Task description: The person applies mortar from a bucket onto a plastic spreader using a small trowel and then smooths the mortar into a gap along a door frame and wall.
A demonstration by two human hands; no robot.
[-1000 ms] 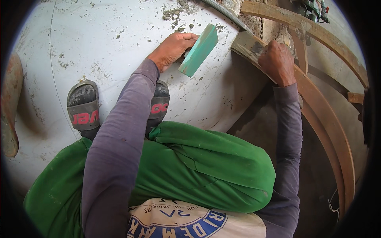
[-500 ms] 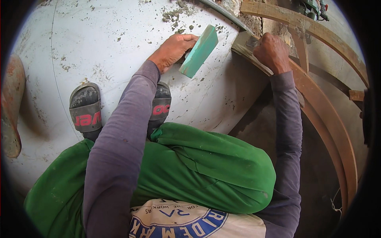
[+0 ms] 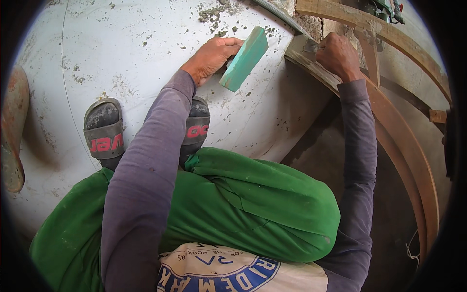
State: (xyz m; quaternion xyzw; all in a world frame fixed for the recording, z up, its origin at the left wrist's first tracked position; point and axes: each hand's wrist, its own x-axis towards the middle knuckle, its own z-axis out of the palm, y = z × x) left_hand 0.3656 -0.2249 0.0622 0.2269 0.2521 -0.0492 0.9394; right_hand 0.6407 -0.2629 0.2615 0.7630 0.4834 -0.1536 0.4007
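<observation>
My left hand point(image 3: 211, 58) is closed around the handle of a green plastering float point(image 3: 245, 59). The float is tilted up on its edge over the white sheet, and its handle is mostly hidden behind my fingers. My right hand point(image 3: 339, 56) makes a fist above a curved wooden form point(image 3: 311, 64). Beside the fist, a small grey blade point(image 3: 310, 45) lies against the wood; the rest of that tool is hidden in my grip.
Mortar crumbs point(image 3: 214, 15) litter the white sheet point(image 3: 151, 53) I squat on. Curved wooden ribs point(image 3: 413, 160) arch along the right. A grey strip point(image 3: 284, 18) runs to the form's end. At the far left stands a brown, mortar-stained object point(image 3: 15, 126).
My right fist has shifted slightly right and away from me along the wooden form, with the blade. The float has moved slightly away from me in my left hand.
</observation>
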